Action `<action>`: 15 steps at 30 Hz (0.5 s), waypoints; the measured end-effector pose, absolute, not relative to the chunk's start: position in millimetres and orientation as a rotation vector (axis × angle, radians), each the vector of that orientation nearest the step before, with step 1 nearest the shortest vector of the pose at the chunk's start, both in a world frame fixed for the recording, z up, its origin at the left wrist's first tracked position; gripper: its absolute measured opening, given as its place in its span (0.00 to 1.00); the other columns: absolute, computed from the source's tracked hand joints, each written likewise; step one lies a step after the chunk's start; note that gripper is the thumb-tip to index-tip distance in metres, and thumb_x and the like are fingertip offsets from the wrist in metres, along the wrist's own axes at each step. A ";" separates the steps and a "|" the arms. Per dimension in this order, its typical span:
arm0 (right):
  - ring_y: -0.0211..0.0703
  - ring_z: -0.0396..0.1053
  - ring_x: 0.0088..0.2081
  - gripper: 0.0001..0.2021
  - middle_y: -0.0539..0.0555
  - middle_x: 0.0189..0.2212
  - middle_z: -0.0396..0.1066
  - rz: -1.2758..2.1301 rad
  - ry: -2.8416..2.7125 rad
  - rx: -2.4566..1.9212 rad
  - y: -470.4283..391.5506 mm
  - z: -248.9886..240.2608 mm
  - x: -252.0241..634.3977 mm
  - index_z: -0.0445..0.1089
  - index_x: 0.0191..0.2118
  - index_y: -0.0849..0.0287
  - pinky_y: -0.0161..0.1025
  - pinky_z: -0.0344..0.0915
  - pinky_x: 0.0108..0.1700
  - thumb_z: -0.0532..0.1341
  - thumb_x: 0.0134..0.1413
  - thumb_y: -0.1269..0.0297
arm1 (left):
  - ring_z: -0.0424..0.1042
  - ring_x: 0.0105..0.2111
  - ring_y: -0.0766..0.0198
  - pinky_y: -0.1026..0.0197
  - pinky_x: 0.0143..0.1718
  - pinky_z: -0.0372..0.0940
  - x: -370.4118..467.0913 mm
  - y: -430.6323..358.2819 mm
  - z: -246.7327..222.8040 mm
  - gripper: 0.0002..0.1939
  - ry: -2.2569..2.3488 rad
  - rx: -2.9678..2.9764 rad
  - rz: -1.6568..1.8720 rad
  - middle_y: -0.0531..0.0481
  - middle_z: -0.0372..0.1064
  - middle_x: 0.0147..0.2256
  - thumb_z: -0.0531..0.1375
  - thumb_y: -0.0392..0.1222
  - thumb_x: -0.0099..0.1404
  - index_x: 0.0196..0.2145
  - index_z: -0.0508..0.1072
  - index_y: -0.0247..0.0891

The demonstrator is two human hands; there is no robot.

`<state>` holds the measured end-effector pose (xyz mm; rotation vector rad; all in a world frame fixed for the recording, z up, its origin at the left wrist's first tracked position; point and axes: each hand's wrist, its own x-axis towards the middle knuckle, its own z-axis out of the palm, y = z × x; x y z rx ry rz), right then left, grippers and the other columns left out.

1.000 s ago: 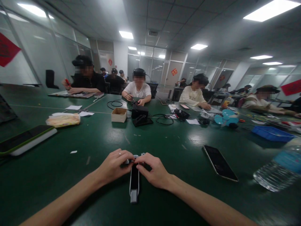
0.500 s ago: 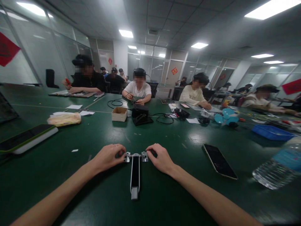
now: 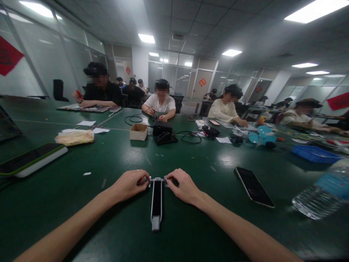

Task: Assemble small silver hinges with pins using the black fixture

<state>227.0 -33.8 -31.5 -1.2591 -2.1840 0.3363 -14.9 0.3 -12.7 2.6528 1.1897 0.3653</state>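
A long, narrow piece with a black face, pale edges and a grey lower end (image 3: 156, 203) lies on the green table, pointing towards me. At its far end a small metal bracket sticks out on each side. My left hand (image 3: 132, 186) pinches the left metal bracket (image 3: 149, 182), its thumb and fingers closed and partly covering it. On the other side, my right hand (image 3: 183, 185) has its thumb and fingertips closed on the right metal bracket (image 3: 166, 182), which is mostly hidden. Both wrists rest low over the table.
A phone (image 3: 254, 187) and a water bottle (image 3: 321, 193) lie to the right, with a blue tray (image 3: 316, 154) behind. On the left are a green-edged device (image 3: 32, 159) and a wrapped packet (image 3: 74, 137). A small box (image 3: 138, 132) and black stand (image 3: 163, 133) are ahead. Several people sit beyond.
Both hands have moved slightly inward over the brackets, and their fingers now cover more of them. The long piece has stayed in place.
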 end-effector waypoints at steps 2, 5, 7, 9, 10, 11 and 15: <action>0.42 0.66 0.37 0.05 0.54 0.34 0.72 0.335 -2.183 -1.249 -33.7 -31.6 227.1 0.72 0.38 0.61 0.40 0.63 0.41 0.59 0.58 0.69 | 0.67 0.24 0.65 0.65 0.26 0.57 -14.5 0.2 -12.4 0.10 1.192 2.650 0.374 0.54 0.66 0.25 0.53 0.43 0.63 0.38 0.72 0.37; 0.42 0.66 0.37 0.05 0.54 0.34 0.72 0.333 -2.191 -1.245 -33.2 -32.5 227.0 0.72 0.38 0.61 0.40 0.63 0.40 0.59 0.58 0.69 | 0.66 0.24 0.65 0.66 0.26 0.56 -13.7 0.2 -12.7 0.11 1.208 2.614 0.367 0.55 0.64 0.24 0.54 0.43 0.63 0.38 0.72 0.37; 0.42 0.66 0.37 0.04 0.54 0.33 0.72 0.324 -2.194 -1.249 -32.8 -33.2 226.8 0.72 0.37 0.61 0.39 0.63 0.40 0.59 0.58 0.70 | 0.65 0.24 0.65 0.65 0.25 0.56 -13.3 0.3 -13.2 0.11 1.220 2.576 0.364 0.55 0.64 0.23 0.54 0.44 0.62 0.38 0.72 0.37; 0.42 0.66 0.37 0.04 0.54 0.33 0.71 0.315 -2.188 -1.249 -32.5 -33.8 226.7 0.71 0.37 0.61 0.39 0.63 0.40 0.59 0.58 0.70 | 0.65 0.24 0.65 0.65 0.26 0.56 -12.9 0.2 -13.5 0.11 1.232 2.539 0.370 0.56 0.63 0.23 0.54 0.44 0.62 0.38 0.72 0.37; 0.42 0.66 0.37 0.04 0.54 0.33 0.71 0.314 -2.185 -1.247 -32.5 -33.9 226.8 0.71 0.37 0.60 0.40 0.63 0.41 0.59 0.58 0.70 | 0.65 0.24 0.65 0.65 0.26 0.56 -12.7 0.1 -13.4 0.12 1.239 2.526 0.373 0.55 0.63 0.23 0.54 0.45 0.62 0.38 0.72 0.37; 0.42 0.66 0.37 0.04 0.54 0.33 0.72 0.316 -2.184 -1.244 -32.5 -33.9 226.9 0.71 0.37 0.60 0.40 0.63 0.41 0.59 0.58 0.70 | 0.65 0.24 0.64 0.65 0.26 0.56 -12.5 0.1 -13.3 0.12 1.247 2.517 0.374 0.55 0.63 0.24 0.54 0.45 0.62 0.38 0.72 0.37; 0.42 0.66 0.37 0.04 0.54 0.34 0.72 0.344 -2.184 -1.244 -33.5 -32.4 227.2 0.72 0.37 0.61 0.40 0.64 0.40 0.59 0.58 0.70 | 0.65 0.24 0.63 0.64 0.26 0.55 -12.2 0.6 -13.0 0.14 1.271 2.522 0.344 0.54 0.65 0.24 0.54 0.47 0.62 0.38 0.73 0.37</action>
